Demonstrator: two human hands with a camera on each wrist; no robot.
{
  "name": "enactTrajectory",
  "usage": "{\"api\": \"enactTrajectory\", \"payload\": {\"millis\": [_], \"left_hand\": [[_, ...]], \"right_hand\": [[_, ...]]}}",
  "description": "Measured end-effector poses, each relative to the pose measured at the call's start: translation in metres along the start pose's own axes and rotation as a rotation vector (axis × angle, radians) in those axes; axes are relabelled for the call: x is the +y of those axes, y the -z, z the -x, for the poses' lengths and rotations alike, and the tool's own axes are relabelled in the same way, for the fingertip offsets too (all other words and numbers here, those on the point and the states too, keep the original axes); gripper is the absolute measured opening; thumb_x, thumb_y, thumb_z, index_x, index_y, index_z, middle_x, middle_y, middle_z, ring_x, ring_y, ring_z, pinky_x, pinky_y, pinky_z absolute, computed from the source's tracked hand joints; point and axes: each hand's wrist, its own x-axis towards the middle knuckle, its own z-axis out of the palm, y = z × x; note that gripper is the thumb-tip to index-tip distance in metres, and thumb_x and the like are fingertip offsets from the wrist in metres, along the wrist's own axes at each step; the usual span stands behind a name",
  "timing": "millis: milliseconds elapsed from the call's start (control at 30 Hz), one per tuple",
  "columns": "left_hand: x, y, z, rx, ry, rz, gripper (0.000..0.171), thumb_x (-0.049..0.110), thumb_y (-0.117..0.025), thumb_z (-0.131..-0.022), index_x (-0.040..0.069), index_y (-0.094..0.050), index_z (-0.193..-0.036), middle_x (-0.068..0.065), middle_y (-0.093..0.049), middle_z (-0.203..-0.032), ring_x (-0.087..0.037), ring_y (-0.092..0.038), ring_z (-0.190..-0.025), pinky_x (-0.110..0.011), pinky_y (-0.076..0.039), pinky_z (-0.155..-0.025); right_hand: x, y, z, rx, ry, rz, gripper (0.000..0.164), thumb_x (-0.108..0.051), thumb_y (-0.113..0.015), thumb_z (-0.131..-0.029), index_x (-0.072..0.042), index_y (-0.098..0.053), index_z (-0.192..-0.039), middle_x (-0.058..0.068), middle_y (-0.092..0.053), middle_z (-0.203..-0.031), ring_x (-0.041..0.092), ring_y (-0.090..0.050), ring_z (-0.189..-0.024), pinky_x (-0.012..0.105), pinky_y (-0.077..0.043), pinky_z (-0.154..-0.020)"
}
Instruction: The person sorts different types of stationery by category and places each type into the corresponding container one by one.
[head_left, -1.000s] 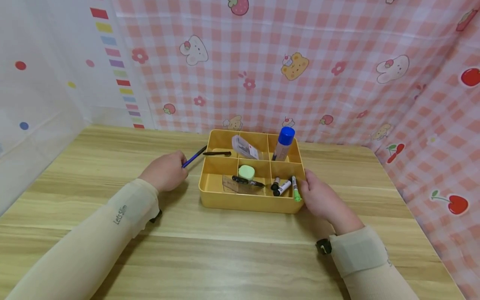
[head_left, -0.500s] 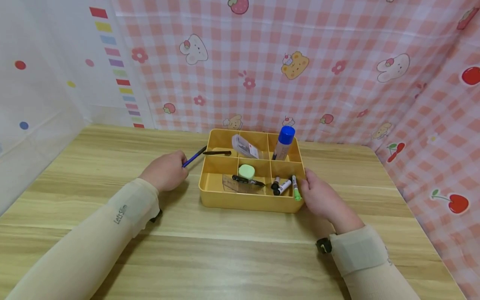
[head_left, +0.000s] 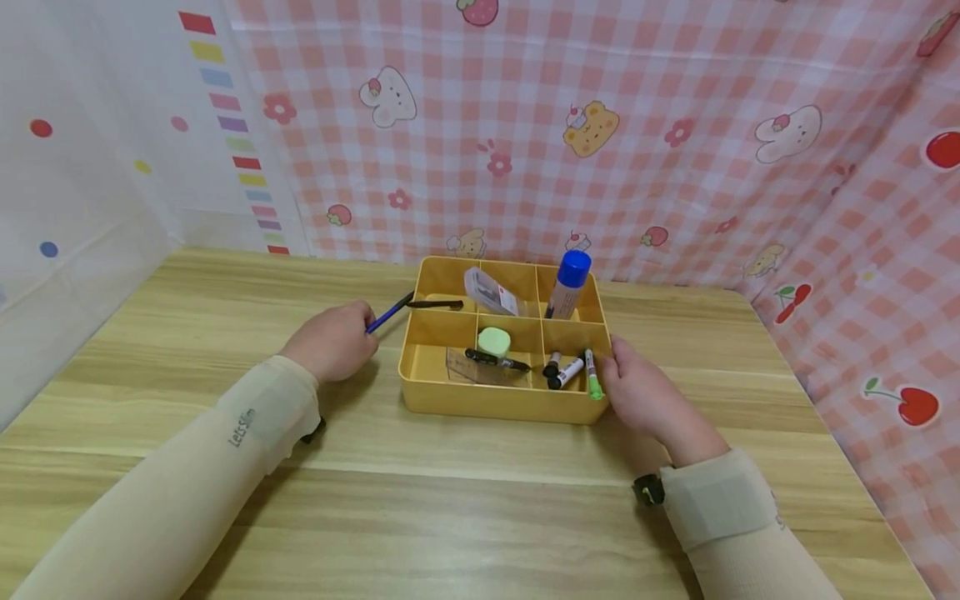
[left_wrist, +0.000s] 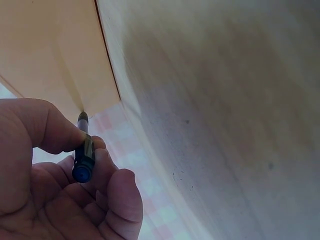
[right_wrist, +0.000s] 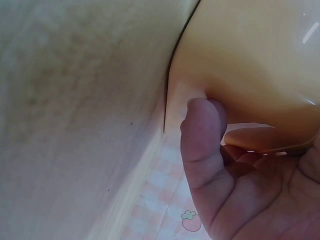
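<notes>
My left hand pinches a blue pen between thumb and fingertips, left of the yellow organizer box. The pen's dark far end is up at the box's left rim; in the left wrist view the pen points away toward the yellow wall. My right hand holds the box's right side, with bent fingers against the wall in the right wrist view. Some of those fingers are partly hidden. A black pen lies across the left divider.
Inside the box are a blue-capped glue stick, a clear plastic case, a pale green lidded item, a black marker, a clear flat piece and several short markers. The wooden table meets a checked cloth behind.
Only a slight shift of the head view shows. Both hands, the pen and the box stay in place.
</notes>
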Motion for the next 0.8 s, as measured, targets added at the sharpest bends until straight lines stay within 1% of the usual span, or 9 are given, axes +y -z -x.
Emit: {"api": "enactTrajectory", "payload": {"millis": [33,200,300,367,433,600,667,800], "left_hand": [[0.0003,0.0000,0.0002,-0.002,-0.001,0.002,0.029,0.023,-0.055,-0.103,0.003,-0.061,-0.123,-0.015,-0.070,-0.106,-0.028,-0.061,-0.083,-0.039,-0.050,-0.074],[0.0005,-0.0006,0.0002,0.002,-0.003,0.001,0.029,0.023,-0.055,-0.103,0.003,-0.062,-0.123,-0.015,-0.071,-0.106,-0.028,-0.062,-0.084,-0.041,-0.051,-0.077],[-0.0001,-0.0014,-0.0004,0.008,-0.004,-0.004,0.029,0.023,-0.055,-0.103,0.003,-0.062,-0.123,-0.015,-0.070,-0.106,-0.028,-0.062,-0.084,-0.041,-0.051,-0.077],[-0.0003,-0.0021,-0.0009,0.009,-0.002,-0.003,0.028,0.023,-0.055,-0.103,0.003,-0.061,-0.122,-0.015,-0.070,-0.106,-0.028,-0.062,-0.084,-0.040,-0.050,-0.076],[-0.0002,-0.0021,-0.0009,0.006,0.000,0.004,0.028,0.023,-0.055,-0.103,0.003,-0.061,-0.123,-0.015,-0.070,-0.105,-0.028,-0.061,-0.083,-0.040,-0.050,-0.075],[0.0010,-0.0013,0.0004,-0.006,0.002,0.014,0.029,0.023,-0.055,-0.103,0.003,-0.061,-0.123,-0.015,-0.070,-0.106,-0.028,-0.061,-0.084,-0.039,-0.049,-0.075],[0.0018,-0.0007,0.0012,-0.009,0.002,0.014,0.029,0.023,-0.055,-0.103,0.003,-0.061,-0.123,-0.015,-0.070,-0.107,-0.029,-0.061,-0.085,-0.040,-0.050,-0.077],[0.0030,0.0007,0.0024,-0.016,0.003,0.016,0.029,0.022,-0.055,-0.104,0.003,-0.062,-0.124,-0.015,-0.070,-0.109,-0.029,-0.062,-0.087,-0.041,-0.051,-0.079]], "right_hand": [[0.0001,-0.0001,-0.0001,-0.002,-0.002,0.000,0.061,-0.032,-0.025,-0.115,-0.004,-0.015,-0.168,0.032,-0.037,-0.163,0.045,-0.050,-0.141,0.064,-0.046,-0.111],[0.0001,0.0000,-0.0002,-0.007,-0.004,-0.007,0.062,-0.033,-0.025,-0.115,-0.004,-0.013,-0.169,0.031,-0.035,-0.165,0.046,-0.046,-0.145,0.065,-0.044,-0.113],[-0.0005,0.0001,0.0000,-0.013,-0.011,-0.015,0.062,-0.033,-0.025,-0.115,-0.006,-0.013,-0.169,0.030,-0.035,-0.165,0.045,-0.049,-0.142,0.064,-0.046,-0.110],[-0.0008,0.0002,0.0000,-0.008,-0.011,-0.015,0.061,-0.033,-0.025,-0.115,-0.006,-0.013,-0.169,0.030,-0.035,-0.165,0.045,-0.049,-0.142,0.065,-0.045,-0.112],[-0.0001,0.0002,0.0001,-0.008,-0.009,-0.016,0.061,-0.034,-0.025,-0.115,-0.006,-0.014,-0.169,0.031,-0.036,-0.164,0.044,-0.051,-0.139,0.064,-0.046,-0.110],[0.0010,0.0002,-0.0001,-0.007,-0.003,-0.016,0.062,-0.034,-0.024,-0.115,-0.006,-0.013,-0.169,0.030,-0.034,-0.166,0.047,-0.045,-0.146,0.067,-0.041,-0.114],[0.0008,0.0002,-0.0005,-0.009,-0.008,-0.014,0.062,-0.034,-0.024,-0.115,-0.007,-0.012,-0.169,0.029,-0.032,-0.167,0.048,-0.041,-0.149,0.068,-0.038,-0.117],[0.0016,0.0002,-0.0009,-0.017,-0.017,-0.008,0.063,-0.036,-0.023,-0.115,-0.007,-0.011,-0.170,0.029,-0.031,-0.167,0.047,-0.042,-0.149,0.069,-0.039,-0.116]]}}
